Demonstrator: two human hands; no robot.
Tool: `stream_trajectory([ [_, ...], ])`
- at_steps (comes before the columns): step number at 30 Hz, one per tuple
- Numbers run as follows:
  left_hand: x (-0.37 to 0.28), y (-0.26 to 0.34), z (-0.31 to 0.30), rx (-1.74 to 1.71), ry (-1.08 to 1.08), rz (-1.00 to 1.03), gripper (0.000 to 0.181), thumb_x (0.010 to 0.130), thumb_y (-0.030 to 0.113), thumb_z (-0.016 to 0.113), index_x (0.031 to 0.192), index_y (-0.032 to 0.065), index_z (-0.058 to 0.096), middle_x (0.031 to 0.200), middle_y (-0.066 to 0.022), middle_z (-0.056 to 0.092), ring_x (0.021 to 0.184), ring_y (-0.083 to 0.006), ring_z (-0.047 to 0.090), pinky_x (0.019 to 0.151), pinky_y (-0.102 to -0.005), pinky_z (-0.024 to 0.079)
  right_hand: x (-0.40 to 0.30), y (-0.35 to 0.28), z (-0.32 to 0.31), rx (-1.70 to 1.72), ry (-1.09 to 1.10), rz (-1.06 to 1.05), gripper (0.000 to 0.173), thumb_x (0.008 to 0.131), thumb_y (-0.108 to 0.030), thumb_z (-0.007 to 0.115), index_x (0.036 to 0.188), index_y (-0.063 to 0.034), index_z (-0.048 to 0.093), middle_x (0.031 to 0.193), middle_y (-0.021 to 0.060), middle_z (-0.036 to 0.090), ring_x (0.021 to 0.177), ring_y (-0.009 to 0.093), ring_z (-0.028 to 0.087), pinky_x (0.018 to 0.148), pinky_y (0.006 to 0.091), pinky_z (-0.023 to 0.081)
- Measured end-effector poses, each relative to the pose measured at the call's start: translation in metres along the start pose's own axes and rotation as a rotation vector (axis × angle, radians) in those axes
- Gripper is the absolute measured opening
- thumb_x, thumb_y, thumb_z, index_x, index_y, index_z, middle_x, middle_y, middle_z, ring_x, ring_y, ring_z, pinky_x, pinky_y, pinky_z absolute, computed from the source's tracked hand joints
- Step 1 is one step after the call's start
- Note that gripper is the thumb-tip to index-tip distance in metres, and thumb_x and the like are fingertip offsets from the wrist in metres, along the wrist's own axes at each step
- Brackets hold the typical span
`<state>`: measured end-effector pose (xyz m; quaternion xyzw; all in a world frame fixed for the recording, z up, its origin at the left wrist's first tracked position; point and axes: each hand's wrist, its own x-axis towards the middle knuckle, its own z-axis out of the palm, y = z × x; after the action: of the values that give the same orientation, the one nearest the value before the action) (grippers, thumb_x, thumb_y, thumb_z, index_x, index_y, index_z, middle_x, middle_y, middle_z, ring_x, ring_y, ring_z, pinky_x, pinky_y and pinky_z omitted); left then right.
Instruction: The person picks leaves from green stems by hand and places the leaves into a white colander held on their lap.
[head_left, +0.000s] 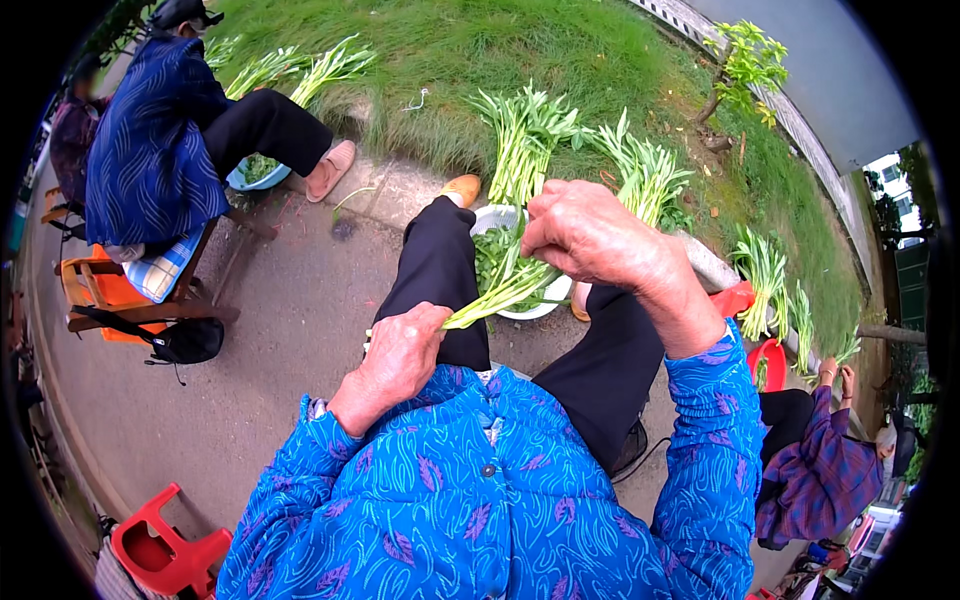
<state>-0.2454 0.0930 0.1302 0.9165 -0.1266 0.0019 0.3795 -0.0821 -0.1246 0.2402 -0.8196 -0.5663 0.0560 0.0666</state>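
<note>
My left hand (396, 358) is closed around the lower stems of a bunch of long-stemmed leafy greens (499, 294), held over my lap. The leafy end points up and to the right. At that end my right hand (585, 229) is raised with its fingers curled and pinched near the leaves; whether a leaf is between the fingertips is hidden. Below the bunch, between my feet, stands a white plastic basin (551, 300) with loose green leaves (496, 251) in it. Two bundles of greens (521, 150), (637, 176) lie on the grass edge just beyond the basin.
At left a person in a blue jacket (146, 142) sits on a wooden chair, near a light blue basin (259, 174). A red plastic stool (165, 544) stands lower left. At right are more greens (761, 277), a red basin (776, 364) and a person in plaid (825, 472). A stone curb (397, 195) borders the grass.
</note>
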Motion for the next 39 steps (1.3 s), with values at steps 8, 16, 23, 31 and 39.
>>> stream_trajectory([
  [8,0.001,0.001,0.001,0.017,0.004,0.034,0.021,0.080,0.001,0.054,0.101,0.0015,0.058,0.085,-0.0167,0.060,0.076,-0.0367,0.061,0.064,-0.0445,0.048,0.000,-0.001,0.034,0.063,-0.127,0.079,0.020,0.074,-0.014,0.059,0.092,-0.0130,0.069,0.066,0.0096,0.058,0.070,0.031,0.059,0.059,0.0429,0.046],
  [16,0.002,0.003,0.001,0.036,-0.014,0.036,0.023,0.078,0.001,0.055,0.101,0.0021,0.059,0.086,-0.0158,0.060,0.079,-0.0366,0.061,0.066,-0.0434,0.049,-0.001,0.009,0.055,0.053,-0.050,0.034,0.030,0.073,-0.012,0.060,0.102,-0.0133,0.069,0.076,0.0120,0.055,0.077,0.031,0.059,0.061,0.0424,0.044],
  [23,0.001,0.001,0.000,0.061,-0.053,0.011,0.022,0.079,0.002,0.055,0.101,0.0030,0.059,0.086,-0.0156,0.061,0.079,-0.0366,0.061,0.065,-0.0434,0.049,0.000,0.016,0.061,-0.040,-0.138,0.037,0.012,0.072,-0.020,0.066,0.078,-0.0101,0.065,0.078,0.0075,0.053,0.086,0.027,0.054,0.069,0.0406,0.041],
  [31,-0.004,-0.015,0.002,-0.062,-0.103,-0.011,0.018,0.080,0.003,0.054,0.097,0.0021,0.059,0.086,-0.0173,0.061,0.074,-0.0386,0.060,0.063,-0.0466,0.046,-0.013,0.031,0.049,0.110,-0.269,0.205,0.013,0.080,-0.022,0.062,0.077,-0.0101,0.060,0.081,0.0050,0.056,0.086,0.026,0.053,0.072,0.0401,0.039],
  [39,-0.004,-0.013,-0.006,-0.057,-0.192,-0.015,0.015,0.081,0.005,0.053,0.094,0.0015,0.059,0.085,-0.0172,0.060,0.077,-0.0385,0.059,0.064,-0.0456,0.046,-0.024,0.030,0.056,0.135,-0.162,0.143,0.005,0.082,-0.016,0.060,0.081,-0.0107,0.060,0.078,0.0044,0.057,0.085,0.027,0.053,0.073,0.0389,0.038],
])
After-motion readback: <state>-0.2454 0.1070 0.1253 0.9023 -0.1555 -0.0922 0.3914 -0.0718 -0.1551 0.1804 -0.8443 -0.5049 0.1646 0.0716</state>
